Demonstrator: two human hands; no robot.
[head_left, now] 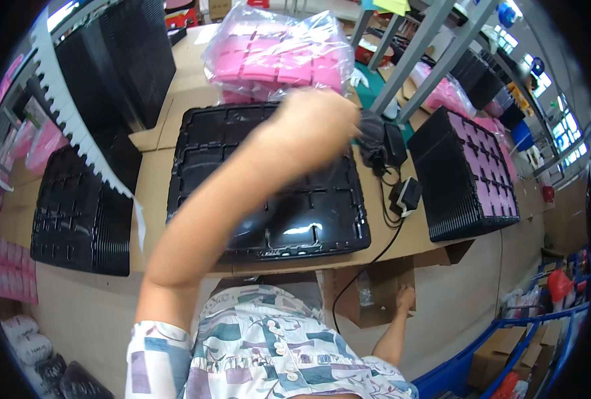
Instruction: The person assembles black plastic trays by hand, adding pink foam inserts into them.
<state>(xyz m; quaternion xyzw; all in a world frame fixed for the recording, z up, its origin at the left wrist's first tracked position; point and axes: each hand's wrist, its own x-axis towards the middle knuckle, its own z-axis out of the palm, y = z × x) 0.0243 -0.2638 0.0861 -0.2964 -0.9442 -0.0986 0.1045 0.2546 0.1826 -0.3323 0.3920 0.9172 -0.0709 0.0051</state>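
We see the black tray (309,206) lying flat on the cardboard-covered desk (157,183), between stacks of similar trays (442,179), in a cluttered workroom with bright windows (568,139) far right. Our left forearm slants across the tray, the left hand (322,126) above its far part, too blurred to tell whether it grips anything. Our right hand (406,298) is low at an open cardboard box (368,299), its grip unclear. The tray is glossy and ridged; beyond it, wrinkled clear plastic wraps pink slabs (275,63).

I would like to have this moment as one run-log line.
left hand: blurred, over black tray, contact unclear | right hand: at cardboard box, grip unclear | pink stack: under clear plastic
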